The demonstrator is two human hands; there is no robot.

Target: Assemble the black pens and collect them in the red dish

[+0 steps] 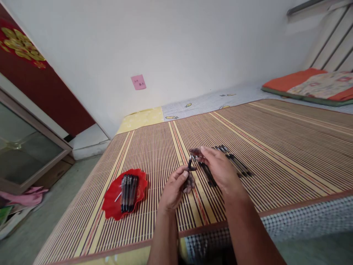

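My left hand (176, 186) is closed around a black pen (189, 163), holding it upright above the striped bamboo mat (275, 147). My right hand (217, 165) pinches the pen's top end with thumb and fingers. Just behind my right hand a loose pile of black pens (234, 162) lies on the mat. To the left, a red leaf-shaped plate (111, 206) holds several black pens (128, 187) laid side by side.
The mat covers a bed with a checked sheet (303, 221) at its front edge. A folded orange and patterned cushion (311, 86) lies at the far right. A pink note (138, 82) sticks to the white wall. A glass-fronted cabinet (24, 147) stands at left.
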